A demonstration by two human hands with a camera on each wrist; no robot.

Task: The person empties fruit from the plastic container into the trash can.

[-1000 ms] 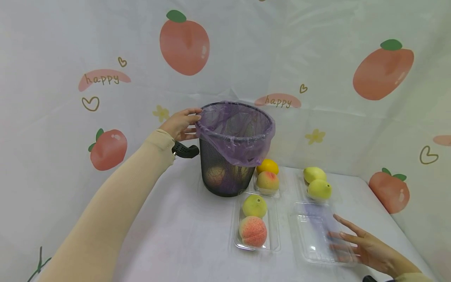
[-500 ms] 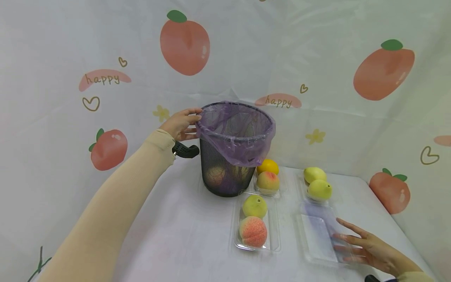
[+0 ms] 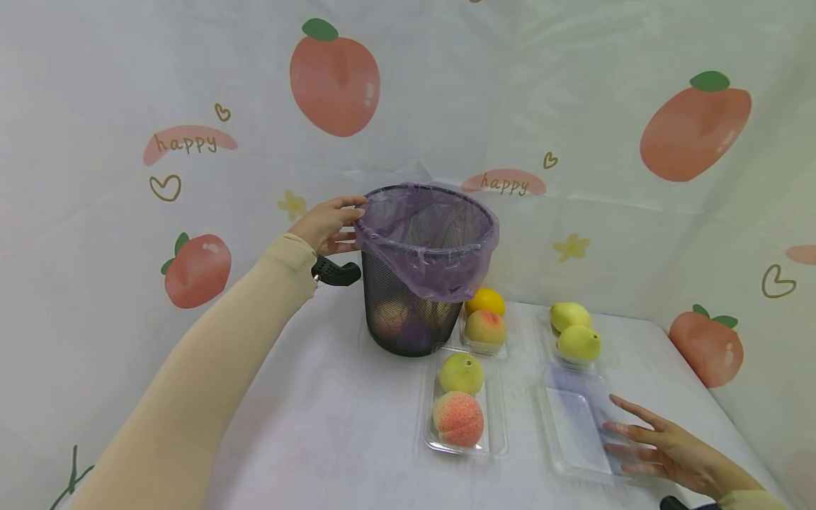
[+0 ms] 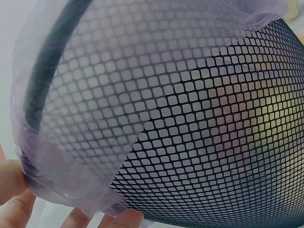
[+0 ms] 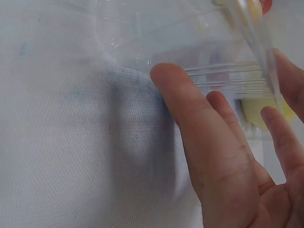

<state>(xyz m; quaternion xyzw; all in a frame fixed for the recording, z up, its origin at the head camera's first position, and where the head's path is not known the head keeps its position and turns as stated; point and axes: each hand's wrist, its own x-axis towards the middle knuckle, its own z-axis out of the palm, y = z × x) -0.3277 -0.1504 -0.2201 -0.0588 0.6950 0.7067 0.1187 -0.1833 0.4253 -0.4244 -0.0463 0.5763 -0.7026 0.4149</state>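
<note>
Head view: clear plastic tray (image 3: 576, 432) lies empty on the worktop (image 3: 331, 425), front right; right hand (image 3: 663, 446) touches its edge, fingers straight. Left hand (image 3: 325, 223) grips the rim of the mesh bin (image 3: 414, 312), fingers curled over its purple liner (image 3: 427, 248).

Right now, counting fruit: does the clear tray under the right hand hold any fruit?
No, the clear tray touched by the right hand holds no fruit.
</note>
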